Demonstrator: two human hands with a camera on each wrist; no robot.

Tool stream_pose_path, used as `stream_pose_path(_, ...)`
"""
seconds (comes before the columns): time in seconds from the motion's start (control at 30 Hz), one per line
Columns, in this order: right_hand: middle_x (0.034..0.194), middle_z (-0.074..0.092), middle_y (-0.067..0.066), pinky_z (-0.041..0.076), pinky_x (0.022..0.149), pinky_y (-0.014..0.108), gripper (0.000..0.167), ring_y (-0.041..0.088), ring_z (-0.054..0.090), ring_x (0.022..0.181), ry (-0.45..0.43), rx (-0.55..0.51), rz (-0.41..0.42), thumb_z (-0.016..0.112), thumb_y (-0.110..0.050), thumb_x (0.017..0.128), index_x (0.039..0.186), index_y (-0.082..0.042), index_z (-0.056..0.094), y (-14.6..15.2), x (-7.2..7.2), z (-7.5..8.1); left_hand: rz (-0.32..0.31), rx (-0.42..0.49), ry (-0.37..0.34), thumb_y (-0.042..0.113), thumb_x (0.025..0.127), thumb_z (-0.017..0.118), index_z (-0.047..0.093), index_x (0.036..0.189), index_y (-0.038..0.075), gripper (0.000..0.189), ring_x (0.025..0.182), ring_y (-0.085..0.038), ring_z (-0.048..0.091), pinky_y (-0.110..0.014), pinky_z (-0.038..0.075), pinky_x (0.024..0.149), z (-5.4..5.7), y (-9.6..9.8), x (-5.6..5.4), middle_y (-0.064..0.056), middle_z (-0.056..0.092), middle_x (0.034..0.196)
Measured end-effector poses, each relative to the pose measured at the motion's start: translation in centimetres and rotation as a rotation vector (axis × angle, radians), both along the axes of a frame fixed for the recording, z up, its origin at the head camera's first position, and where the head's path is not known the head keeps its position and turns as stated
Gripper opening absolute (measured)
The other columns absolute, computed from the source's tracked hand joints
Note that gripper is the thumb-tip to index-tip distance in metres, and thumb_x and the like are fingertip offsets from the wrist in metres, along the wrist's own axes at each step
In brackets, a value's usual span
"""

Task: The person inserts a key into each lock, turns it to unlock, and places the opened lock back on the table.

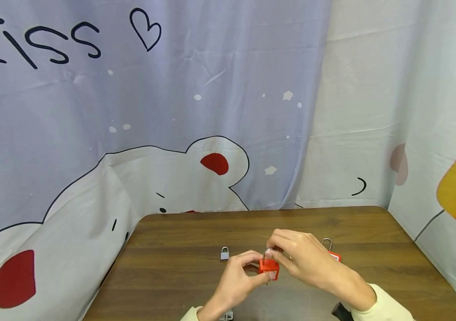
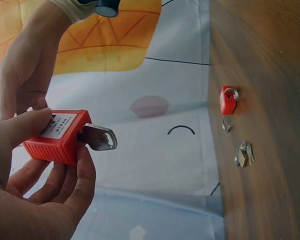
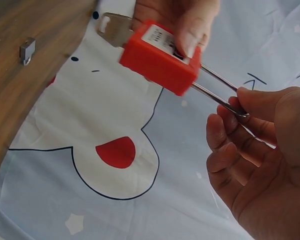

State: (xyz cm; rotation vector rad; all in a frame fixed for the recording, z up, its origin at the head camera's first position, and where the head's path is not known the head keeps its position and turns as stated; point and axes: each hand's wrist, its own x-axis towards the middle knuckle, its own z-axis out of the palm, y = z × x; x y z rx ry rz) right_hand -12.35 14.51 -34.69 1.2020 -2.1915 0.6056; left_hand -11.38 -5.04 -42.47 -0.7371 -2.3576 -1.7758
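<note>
A red padlock (image 1: 269, 269) is held up over the table between both hands. My left hand (image 1: 239, 277) grips its body, thumb on the white label and fingers beneath. From the bottom of the body sticks a silver key (image 2: 101, 137), seen in both wrist views. Thumb and forefinger of my right hand (image 1: 304, 258) pinch the curved end of the long metal shackle (image 3: 219, 78), while the other fingers curl loosely. Both shackle legs meet the top of the body in the right wrist view.
On the wooden table (image 1: 172, 267), a small grey padlock (image 1: 225, 254) stands beyond my left hand. Another red padlock (image 1: 335, 256) lies behind my right wrist. The left wrist view also shows a small brass-coloured padlock (image 2: 242, 156) with keys. A printed curtain hangs behind.
</note>
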Motion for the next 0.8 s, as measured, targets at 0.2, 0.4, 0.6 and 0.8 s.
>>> stream_pose_path(0.2, 0.080, 0.056, -0.021, 0.042, 0.063, 0.008, 0.016, -0.010, 0.050, 0.070, -0.004, -0.026, -0.005, 0.074, -0.013, 0.084, 0.085, -0.024, 0.062, -0.08, 0.09, 0.17, 0.012, -0.009, 0.000, 0.013, 0.080, 0.079, 0.074, 0.097, 0.013, 0.018, 0.080, -0.003, 0.067, -0.022, 0.059, 0.075, -0.38, -0.06, -0.01, -0.005, 0.072, 0.093)
stream_pose_path(0.4, 0.077, 0.056, -0.020, 0.042, 0.064, 0.008, 0.018, -0.007, 0.053, 0.070, 0.019, -0.057, 0.012, 0.075, -0.015, 0.081, 0.082, -0.025, 0.060, -0.39, 0.17, -0.02, 0.024, 0.004, 0.005, 0.019, 0.080, 0.081, 0.074, 0.101, 0.014, 0.023, 0.084, -0.006, 0.068, -0.022, 0.059, 0.076, -0.49, -0.19, -0.08, -0.004, 0.072, 0.096)
stream_pose_path(0.6, 0.073, 0.055, -0.020, 0.039, 0.062, 0.005, 0.015, -0.010, 0.049, 0.067, 0.029, -0.097, 0.067, 0.073, -0.018, 0.085, 0.083, -0.025, 0.060, -0.67, 0.18, -0.08, 0.000, 0.038, 0.005, 0.016, 0.082, 0.080, 0.073, 0.103, 0.012, 0.023, 0.086, -0.007, 0.070, -0.023, 0.059, 0.078, -0.42, -0.18, -0.13, -0.007, 0.072, 0.098)
stream_pose_path(0.8, 0.073, 0.058, -0.019, 0.038, 0.060, 0.004, 0.009, -0.011, 0.048, 0.066, 0.016, -0.135, 0.109, 0.071, -0.019, 0.090, 0.087, -0.023, 0.063, -0.98, 0.10, -0.08, 0.007, 0.048, 0.009, 0.021, 0.081, 0.080, 0.073, 0.102, 0.014, 0.023, 0.086, -0.006, 0.069, -0.023, 0.059, 0.078, -0.23, -0.06, -0.04, -0.007, 0.072, 0.097)
